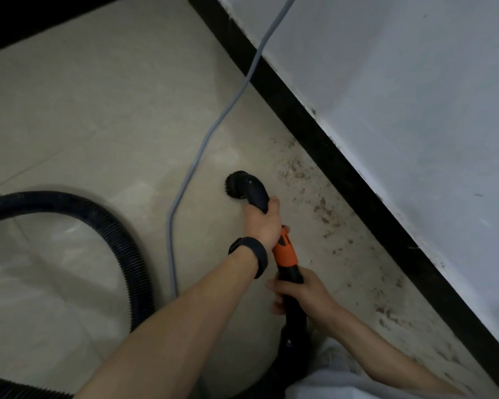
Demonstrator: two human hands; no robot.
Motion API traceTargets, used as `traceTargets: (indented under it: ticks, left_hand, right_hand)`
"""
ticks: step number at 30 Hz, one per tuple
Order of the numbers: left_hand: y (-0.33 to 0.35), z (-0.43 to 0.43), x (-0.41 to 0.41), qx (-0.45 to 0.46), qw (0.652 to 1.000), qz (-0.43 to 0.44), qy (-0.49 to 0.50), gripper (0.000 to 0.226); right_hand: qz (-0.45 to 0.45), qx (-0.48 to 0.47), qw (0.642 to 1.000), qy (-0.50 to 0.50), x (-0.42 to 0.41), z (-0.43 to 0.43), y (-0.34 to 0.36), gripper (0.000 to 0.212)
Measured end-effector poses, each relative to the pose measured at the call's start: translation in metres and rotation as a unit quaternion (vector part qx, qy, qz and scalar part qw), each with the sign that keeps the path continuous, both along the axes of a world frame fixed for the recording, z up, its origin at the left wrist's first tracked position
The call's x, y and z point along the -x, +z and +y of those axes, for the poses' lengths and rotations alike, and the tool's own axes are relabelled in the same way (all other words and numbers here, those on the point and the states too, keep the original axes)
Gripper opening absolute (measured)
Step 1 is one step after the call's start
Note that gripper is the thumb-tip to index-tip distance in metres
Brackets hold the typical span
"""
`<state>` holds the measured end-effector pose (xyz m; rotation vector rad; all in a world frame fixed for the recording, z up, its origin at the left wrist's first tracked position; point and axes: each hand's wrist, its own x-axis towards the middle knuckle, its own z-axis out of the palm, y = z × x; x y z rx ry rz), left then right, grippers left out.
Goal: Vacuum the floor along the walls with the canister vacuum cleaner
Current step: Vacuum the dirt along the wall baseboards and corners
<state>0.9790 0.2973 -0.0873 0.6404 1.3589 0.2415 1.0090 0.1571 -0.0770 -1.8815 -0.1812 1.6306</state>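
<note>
The left hand (264, 223) curls round the black nozzle (249, 187), whose brush rests on the floor near the skirting board (329, 156). The right hand (303, 292) grips the orange-black wand (285, 251). Dirt (323, 208) lies just beside this board.

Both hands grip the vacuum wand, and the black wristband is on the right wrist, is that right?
No: the head view shows the black wristband on the left wrist. The left hand and right hand both grip the vacuum wand.

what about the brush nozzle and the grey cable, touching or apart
Apart. The head view shows a strip of bare floor between the brush nozzle and the grey cable.
</note>
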Motion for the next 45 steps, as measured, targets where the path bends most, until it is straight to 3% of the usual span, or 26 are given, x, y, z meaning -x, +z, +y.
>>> traceTargets:
  ticks: [6,9,12,18,26,30,33,36,41,43,45]
  left_hand:
    - [-0.002,-0.006,-0.011,0.005,1.000,0.004,0.012,0.036]
    - [0.000,-0.026,-0.016,0.002,0.999,0.012,-0.049,0.037]
    - [-0.002,-0.034,-0.019,-0.012,0.996,0.010,-0.092,0.029]
    - [-0.005,-0.010,-0.031,-0.026,0.996,-0.004,-0.085,0.026]
    - [-0.005,0.036,-0.044,-0.008,0.993,-0.049,-0.108,0.035]
    - [-0.003,0.054,-0.042,-0.072,0.977,0.001,-0.201,0.039]
    - [-0.002,0.059,-0.029,-0.087,0.974,-0.001,-0.207,0.040]
    - [-0.002,0.054,-0.003,-0.088,0.979,-0.011,-0.186,0.026]
    - [0.011,0.045,0.041,-0.029,0.971,-0.013,-0.239,0.061]
    - [0.014,0.044,0.054,-0.013,0.954,-0.019,-0.300,0.067]
    - [0.013,0.045,0.063,-0.067,0.931,0.009,-0.359,0.059]
  right_hand:
    - [-0.113,0.006,0.992,-0.049,0.017,-0.019,-0.012,0.025]
    - [-0.140,0.017,0.988,-0.063,0.015,-0.025,-0.013,0.020]
    - [-0.151,0.029,0.986,-0.063,0.009,-0.027,-0.014,0.018]
    - [-0.147,0.023,0.986,-0.069,-0.006,-0.005,-0.019,0.021]
    - [-0.168,-0.006,0.982,-0.083,-0.019,0.034,-0.017,0.021]
    - [-0.183,-0.013,0.978,-0.100,-0.024,0.051,-0.017,0.019]
    - [-0.193,-0.012,0.973,-0.128,-0.032,0.065,-0.019,0.018]
    - [-0.171,-0.033,0.975,-0.138,-0.038,0.082,-0.016,0.023]
    - [-0.054,-0.072,0.972,-0.218,-0.021,0.123,-0.004,0.033]
    - [-0.030,-0.068,0.969,-0.235,-0.011,0.138,-0.003,0.040]
    - [-0.044,-0.062,0.979,-0.188,-0.005,0.148,-0.005,0.046]
